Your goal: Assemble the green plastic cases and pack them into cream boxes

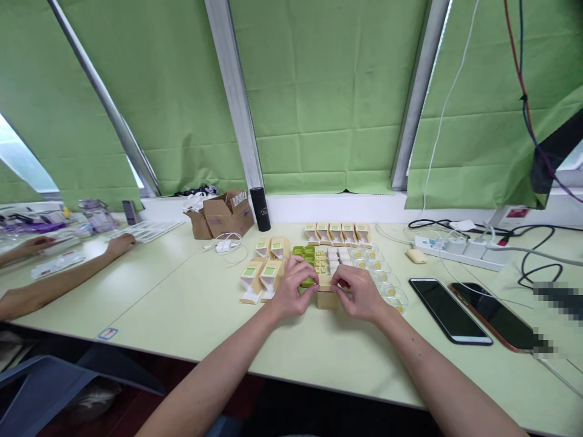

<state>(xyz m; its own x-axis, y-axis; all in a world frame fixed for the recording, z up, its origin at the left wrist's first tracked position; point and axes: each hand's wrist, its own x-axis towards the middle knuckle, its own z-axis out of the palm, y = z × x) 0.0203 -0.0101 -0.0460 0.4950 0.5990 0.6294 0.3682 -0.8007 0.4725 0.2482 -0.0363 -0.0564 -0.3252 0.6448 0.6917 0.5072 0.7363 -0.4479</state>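
Observation:
A small tan cardboard box (327,300) stands on the table in front of me. My left hand (294,288) pinches its upper left edge, fingertips and thumb together. At the upper right edge, my right hand (358,291) grips it the same way. Just behind are green containers (299,250), small yellowish pieces (320,260) and white cylinders (334,255) in rows. Clear round cups (387,280) with yellow centres stand beyond my right hand. Left of my left hand are open cartons (251,276) with green labels, and more cartons (336,232) line up at the back.
Two phones (449,311) lie on the right, near a white power strip (460,250) with cables. A black bottle (260,209) and an open brown box (228,212) stand at the back. A co-worker's arms (68,279) rest on the table at far left.

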